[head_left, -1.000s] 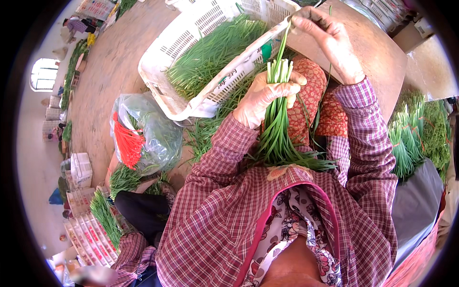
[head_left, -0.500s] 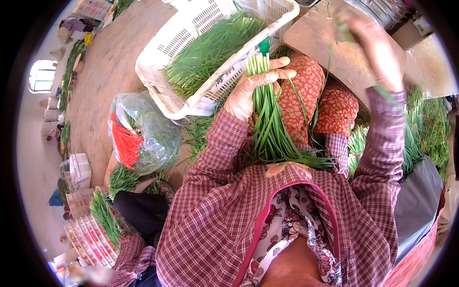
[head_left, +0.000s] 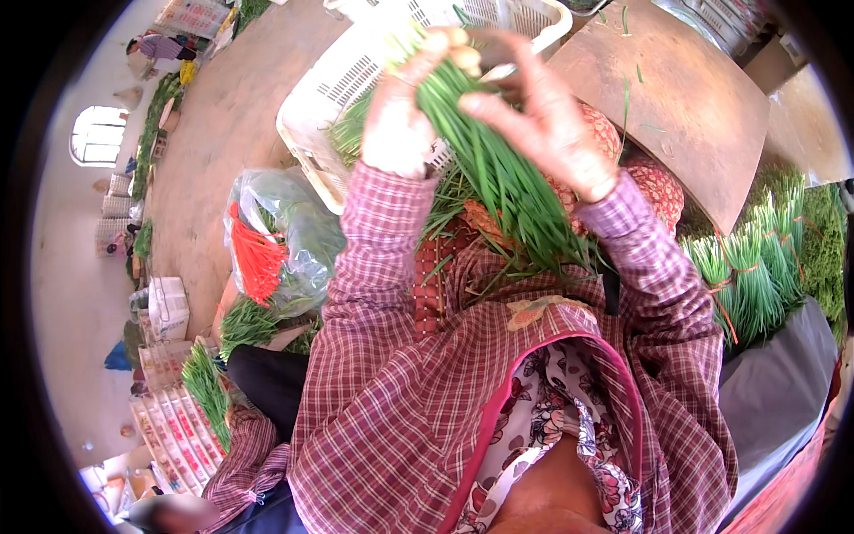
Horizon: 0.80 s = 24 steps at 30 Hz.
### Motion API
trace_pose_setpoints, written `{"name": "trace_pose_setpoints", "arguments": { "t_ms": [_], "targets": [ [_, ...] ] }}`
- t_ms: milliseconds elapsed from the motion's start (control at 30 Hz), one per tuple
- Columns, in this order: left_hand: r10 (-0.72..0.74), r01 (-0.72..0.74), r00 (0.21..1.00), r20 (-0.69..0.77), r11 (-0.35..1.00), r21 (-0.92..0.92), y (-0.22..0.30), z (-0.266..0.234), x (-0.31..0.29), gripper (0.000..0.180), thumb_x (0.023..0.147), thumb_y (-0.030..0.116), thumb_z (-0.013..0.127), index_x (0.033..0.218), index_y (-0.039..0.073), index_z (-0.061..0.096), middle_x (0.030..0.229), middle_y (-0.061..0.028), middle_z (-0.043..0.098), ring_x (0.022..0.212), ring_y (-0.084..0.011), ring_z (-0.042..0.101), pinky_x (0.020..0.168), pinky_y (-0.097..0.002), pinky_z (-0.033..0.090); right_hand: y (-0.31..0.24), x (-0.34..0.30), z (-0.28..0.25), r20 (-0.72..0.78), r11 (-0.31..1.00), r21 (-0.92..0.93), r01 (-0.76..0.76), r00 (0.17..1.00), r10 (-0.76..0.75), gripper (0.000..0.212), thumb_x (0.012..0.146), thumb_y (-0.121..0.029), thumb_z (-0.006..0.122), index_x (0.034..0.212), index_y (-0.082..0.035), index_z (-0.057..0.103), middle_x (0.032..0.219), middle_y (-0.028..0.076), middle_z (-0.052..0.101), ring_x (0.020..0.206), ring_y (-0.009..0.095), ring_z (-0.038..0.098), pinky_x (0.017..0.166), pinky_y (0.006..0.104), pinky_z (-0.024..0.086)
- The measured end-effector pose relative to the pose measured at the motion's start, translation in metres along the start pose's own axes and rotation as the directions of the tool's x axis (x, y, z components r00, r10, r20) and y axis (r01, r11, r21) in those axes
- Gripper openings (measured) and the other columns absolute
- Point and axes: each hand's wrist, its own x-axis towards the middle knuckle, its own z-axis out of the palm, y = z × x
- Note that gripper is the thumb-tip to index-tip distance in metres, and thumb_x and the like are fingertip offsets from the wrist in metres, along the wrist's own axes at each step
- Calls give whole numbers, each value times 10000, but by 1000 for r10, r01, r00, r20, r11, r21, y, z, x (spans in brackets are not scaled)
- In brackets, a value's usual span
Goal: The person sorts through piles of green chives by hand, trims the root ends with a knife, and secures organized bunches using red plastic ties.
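Observation:
My left hand (head_left: 398,116) is wrapped round the pale stem end of a bunch of long green chives (head_left: 511,178), in front of a white plastic basket (head_left: 307,125). The leaves slant down to the right over my lap, their tips near my jacket. Beside the bunch, my right hand (head_left: 556,125) has its fingers apart, the thumb lying against the leaves and the fingertips near the stem end. More loose chives (head_left: 353,126) lie in the basket, partly hidden by my left hand and arm.
A brown board (head_left: 676,98) with stray leaves lies at the upper right. Several tied chive bundles (head_left: 752,262) stand at the right. On the left are a clear plastic bag (head_left: 307,231) and red ties (head_left: 258,258). Another person's sleeve (head_left: 245,458) shows at the lower left.
My left hand has lifted the bunch up and to the left, tilting it. My right hand has come from above the board at the upper right down to the bunch.

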Motion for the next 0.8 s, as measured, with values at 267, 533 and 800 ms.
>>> {"name": "trace_pose_setpoints", "arguments": {
  "t_ms": [267,533,800],
  "targets": [
    [163,-148,974,157,984,-102,127,-39,-8,179,898,209,668,942,42,620,815,-69,655,804,-178,615,714,-349,524,8,-104,42,489,974,-173,-146,846,214,462,902,-171,606,1313,-33,445,943,214,628,884,375,646,758,474,540],
    [322,-293,945,61,747,597,134,-51,-36,193,759,129,786,904,137,659,1002,-82,712,679,-59,634,564,-225,544,15,-109,-44,175,767,-633,-103,946,272,232,867,-288,660,952,-73,653,867,122,664,758,292,665,617,381,541],
    [-125,134,991,-49,962,238,-26,-19,-32,193,817,61,710,998,11,663,1080,-122,693,681,-87,626,534,-218,518,75,-120,-41,0,739,-639,-215,960,279,199,846,-265,671,891,-75,637,824,118,626,761,324,645,656,430,514]
  ]
}}
